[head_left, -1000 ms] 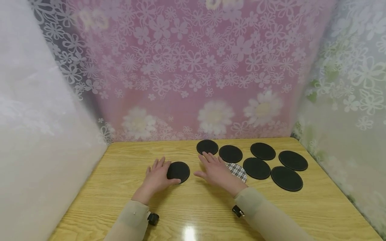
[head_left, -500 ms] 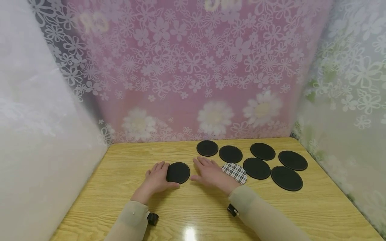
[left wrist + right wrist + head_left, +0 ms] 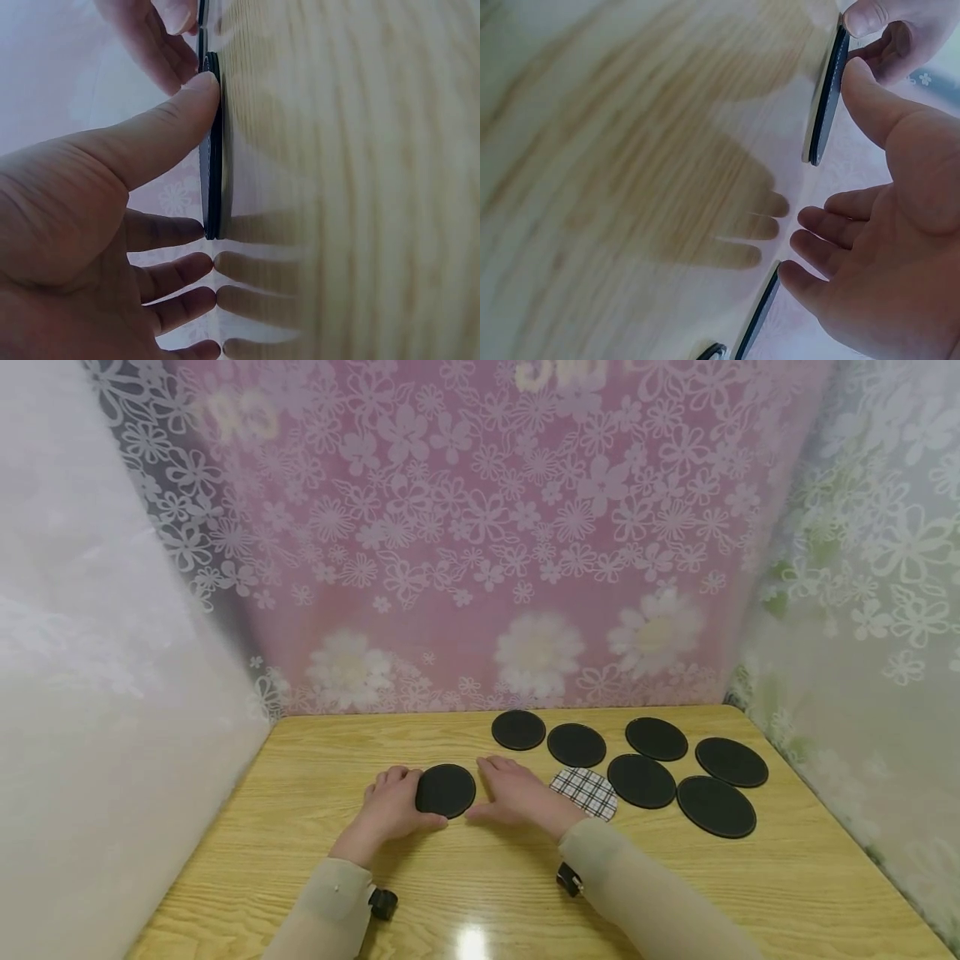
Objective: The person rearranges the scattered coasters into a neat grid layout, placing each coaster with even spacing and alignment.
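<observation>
A round black coaster [image 3: 446, 791] lies on the wooden table. My left hand [image 3: 386, 810] holds it by its left side, the thumb at the near rim and the index finger at the far-left rim. Seen edge-on in the left wrist view, the coaster [image 3: 212, 150] has a layered-looking rim. Just right of it is my right hand [image 3: 517, 793], fingers extended and thumb apart from them. In the right wrist view, the right thumb is close to the coaster [image 3: 828, 97]; whether it touches is unclear. A plaid coaster [image 3: 585, 792] lies beside the right wrist.
Several more black coasters lie at the back and right, among them one at the back [image 3: 518, 729] and one nearest the right side [image 3: 716, 807]. Floral curtains [image 3: 480, 568] hang behind the table [image 3: 300, 827] and along both sides.
My right hand has moved left and slightly nearer, from beside the back coasters to the right side of the held coaster, uncovering more plaid. The left hand has stayed in place.
</observation>
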The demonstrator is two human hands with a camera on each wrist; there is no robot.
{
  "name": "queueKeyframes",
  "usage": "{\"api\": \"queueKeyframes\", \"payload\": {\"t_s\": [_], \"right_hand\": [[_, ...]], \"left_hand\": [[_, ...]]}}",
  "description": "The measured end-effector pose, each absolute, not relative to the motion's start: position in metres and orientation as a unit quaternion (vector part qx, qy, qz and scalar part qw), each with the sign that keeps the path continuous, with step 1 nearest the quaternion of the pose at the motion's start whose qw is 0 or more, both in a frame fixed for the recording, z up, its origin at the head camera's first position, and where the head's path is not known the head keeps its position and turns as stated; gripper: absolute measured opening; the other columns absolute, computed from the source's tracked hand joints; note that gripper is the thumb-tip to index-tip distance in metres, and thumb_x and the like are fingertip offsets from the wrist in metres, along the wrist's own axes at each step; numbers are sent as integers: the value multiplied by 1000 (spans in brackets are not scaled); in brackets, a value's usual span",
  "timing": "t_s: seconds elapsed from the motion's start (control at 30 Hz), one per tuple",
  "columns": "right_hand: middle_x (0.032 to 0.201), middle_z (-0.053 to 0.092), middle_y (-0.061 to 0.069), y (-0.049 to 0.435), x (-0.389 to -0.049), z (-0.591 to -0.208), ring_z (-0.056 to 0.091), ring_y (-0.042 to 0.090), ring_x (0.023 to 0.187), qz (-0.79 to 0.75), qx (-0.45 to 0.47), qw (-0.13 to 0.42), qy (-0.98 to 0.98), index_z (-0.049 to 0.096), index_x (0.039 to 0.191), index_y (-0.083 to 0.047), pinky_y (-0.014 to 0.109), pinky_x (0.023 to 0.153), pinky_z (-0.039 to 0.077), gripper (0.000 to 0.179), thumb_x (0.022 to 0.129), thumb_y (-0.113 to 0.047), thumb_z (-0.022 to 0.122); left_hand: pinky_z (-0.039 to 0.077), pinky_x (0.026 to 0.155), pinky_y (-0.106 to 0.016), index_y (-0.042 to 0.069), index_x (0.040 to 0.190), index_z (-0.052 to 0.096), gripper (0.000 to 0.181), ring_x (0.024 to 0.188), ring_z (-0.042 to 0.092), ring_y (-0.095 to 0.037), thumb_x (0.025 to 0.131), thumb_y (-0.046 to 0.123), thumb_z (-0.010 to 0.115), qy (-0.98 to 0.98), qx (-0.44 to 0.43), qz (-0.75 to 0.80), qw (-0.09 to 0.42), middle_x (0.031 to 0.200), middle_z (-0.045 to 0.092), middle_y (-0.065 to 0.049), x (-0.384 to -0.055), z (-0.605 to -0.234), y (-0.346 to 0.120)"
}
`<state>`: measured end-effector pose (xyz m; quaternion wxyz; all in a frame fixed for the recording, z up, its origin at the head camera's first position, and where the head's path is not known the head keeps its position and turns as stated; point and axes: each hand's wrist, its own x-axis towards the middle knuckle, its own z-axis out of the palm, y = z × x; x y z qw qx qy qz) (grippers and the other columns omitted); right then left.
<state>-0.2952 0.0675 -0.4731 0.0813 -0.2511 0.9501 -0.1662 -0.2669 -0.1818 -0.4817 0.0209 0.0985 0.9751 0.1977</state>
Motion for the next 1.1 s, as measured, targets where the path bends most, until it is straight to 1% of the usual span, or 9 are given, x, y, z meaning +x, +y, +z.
{"api": "queueKeyframes", "payload": {"t_s": [0.13, 0.3, 0.47, 0.7, 0.87, 1.1], "right_hand": [[171, 41, 22, 64, -297, -475, 37, 41, 159, -160, -253, 78, 951, 39, 169, -1, 56, 127, 33, 102, 97, -59, 82], [166, 46, 18, 61, -299, -476, 42, 39, 154, -138, -257, 66, 954, 45, 167, -2, 57, 124, 37, 99, 97, -62, 81], [155, 52, 16, 56, -303, -476, 48, 36, 144, -121, -260, 58, 956, 52, 161, -1, 55, 119, 42, 96, 95, -64, 82], [146, 54, 15, 51, -304, -474, 51, 34, 136, -118, -258, 63, 957, 59, 155, -2, 54, 116, 45, 91, 93, -64, 84], [140, 56, 13, 48, -305, -472, 53, 32, 130, -115, -252, 60, 959, 62, 150, -1, 51, 114, 46, 87, 91, -60, 88], [135, 58, 14, 45, -305, -469, 54, 32, 125, -123, -247, 62, 959, 65, 143, -1, 50, 113, 47, 80, 91, -55, 91]], "left_hand": [[39, 111, -72, -1, 154, 60, 95, 136, 48, -48, 83, 51, 98, 977, 90, 192, 14, 149, 54, -27, -269, -483, -182], [43, 107, -70, 0, 148, 64, 91, 129, 50, -46, 82, 52, 98, 980, 83, 181, 13, 141, 56, -25, -271, -481, -181], [42, 106, -70, 0, 148, 63, 91, 127, 51, -45, 82, 52, 98, 980, 80, 180, 19, 139, 57, -24, -272, -481, -182], [43, 105, -69, 0, 147, 64, 90, 124, 52, -43, 82, 52, 99, 981, 76, 180, 21, 136, 58, -23, -272, -482, -183], [44, 105, -68, -1, 145, 65, 90, 123, 53, -43, 81, 51, 99, 980, 75, 183, 22, 135, 59, -23, -272, -481, -182], [44, 104, -67, -3, 142, 65, 89, 120, 53, -42, 80, 49, 100, 978, 70, 196, 27, 131, 60, -23, -272, -480, -182]]}}
